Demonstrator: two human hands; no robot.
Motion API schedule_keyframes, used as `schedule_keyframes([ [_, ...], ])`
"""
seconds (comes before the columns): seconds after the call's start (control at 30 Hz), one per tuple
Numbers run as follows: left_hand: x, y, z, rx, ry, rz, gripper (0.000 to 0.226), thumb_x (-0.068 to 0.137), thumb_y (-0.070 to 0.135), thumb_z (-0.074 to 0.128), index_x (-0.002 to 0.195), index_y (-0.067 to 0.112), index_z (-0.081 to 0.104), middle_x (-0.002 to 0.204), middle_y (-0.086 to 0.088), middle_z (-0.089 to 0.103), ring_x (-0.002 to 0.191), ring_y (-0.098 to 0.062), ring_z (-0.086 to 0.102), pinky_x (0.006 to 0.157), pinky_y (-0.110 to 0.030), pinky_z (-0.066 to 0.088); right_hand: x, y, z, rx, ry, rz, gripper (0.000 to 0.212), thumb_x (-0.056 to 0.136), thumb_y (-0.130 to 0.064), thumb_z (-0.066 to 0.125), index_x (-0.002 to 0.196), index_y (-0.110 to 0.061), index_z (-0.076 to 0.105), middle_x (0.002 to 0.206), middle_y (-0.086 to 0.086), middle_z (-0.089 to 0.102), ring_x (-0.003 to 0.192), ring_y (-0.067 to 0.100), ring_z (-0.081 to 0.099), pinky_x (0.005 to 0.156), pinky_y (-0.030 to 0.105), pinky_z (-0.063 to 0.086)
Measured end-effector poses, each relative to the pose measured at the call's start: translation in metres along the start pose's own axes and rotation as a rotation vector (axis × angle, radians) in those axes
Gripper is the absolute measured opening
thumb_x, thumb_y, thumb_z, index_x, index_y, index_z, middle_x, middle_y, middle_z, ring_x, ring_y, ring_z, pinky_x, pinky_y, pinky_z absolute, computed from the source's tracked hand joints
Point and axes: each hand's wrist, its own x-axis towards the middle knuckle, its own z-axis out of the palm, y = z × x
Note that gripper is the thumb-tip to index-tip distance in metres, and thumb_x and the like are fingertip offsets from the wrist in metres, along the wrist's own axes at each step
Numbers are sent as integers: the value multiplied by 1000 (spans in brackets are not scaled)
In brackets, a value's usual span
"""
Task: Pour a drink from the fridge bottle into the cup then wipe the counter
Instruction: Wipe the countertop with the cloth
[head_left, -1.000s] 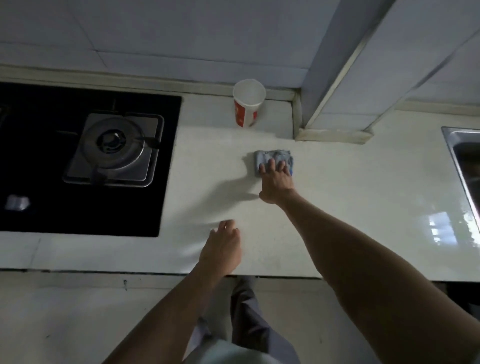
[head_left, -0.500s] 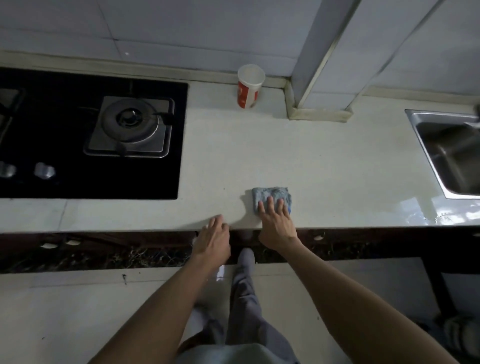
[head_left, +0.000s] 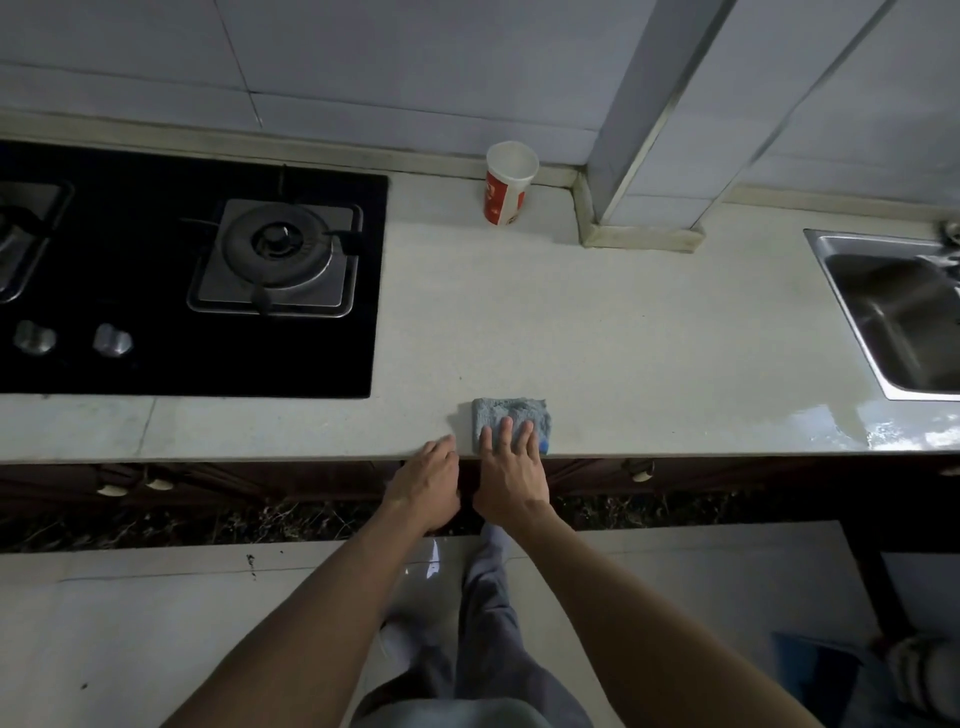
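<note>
- we are pressing our right hand (head_left: 511, 475), fingers flat and spread, on the cloth (head_left: 510, 417) at the counter (head_left: 623, 338) edge.
- our left hand (head_left: 427, 480) is lying open beside it, holding nothing.
- the cup (head_left: 508, 183) is standing by the wall.

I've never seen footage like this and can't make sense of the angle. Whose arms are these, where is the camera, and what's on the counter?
The camera sits on a person's head, looking down at their own bare arms. The right hand presses flat on a blue cloth at the front edge of the pale counter. The left hand rests at that edge beside it, holding nothing. A red and white paper cup stands by the back wall. A black gas hob is at left and a steel sink at right.
</note>
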Motion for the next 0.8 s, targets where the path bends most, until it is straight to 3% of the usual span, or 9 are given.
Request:
schedule_keyframes([
  [0.13,3,1,-4,-14,-7,-10,48,92,10,53,139,1,47,148,-10,40,135,-23,39,109,-32,37,1,2,1,-30,5,-12,85,94,-35,48,155,-7,-4,160,28,-7,143,54,-11,120,56,-2],
  [0.3,16,6,-25,-10,-49,-90,22,94,9,50,111,1,61,118,-14,60,106,-28,59,83,-34,46,9,8,1,-78,30,-61,83,93,-25,48,155,-6,-3,160,27,-6,144,53,-10,120,55,-4],
  [0.4,28,8,-36,8,-62,-102,20,94,9,49,96,0,67,105,-17,67,90,-30,64,71,-33,46,22,10,-7,-77,26,-77,84,92,-25,49,155,-8,-3,160,26,-5,144,52,-10,121,55,-3],
  [0.67,76,9,-48,12,48,-68,33,94,16,56,125,5,57,136,-7,48,123,-22,50,101,-37,45,82,31,-49,-77,-10,-140,87,94,-34,53,156,-11,-4,161,22,-9,145,50,-12,121,53,-3],
  [0.8,107,3,-52,34,85,-94,40,98,22,53,134,5,53,149,-7,40,136,-21,39,113,-36,36,120,42,-77,-57,-9,-160,89,92,-36,57,156,-13,0,162,20,-7,145,49,-12,121,53,-2],
])
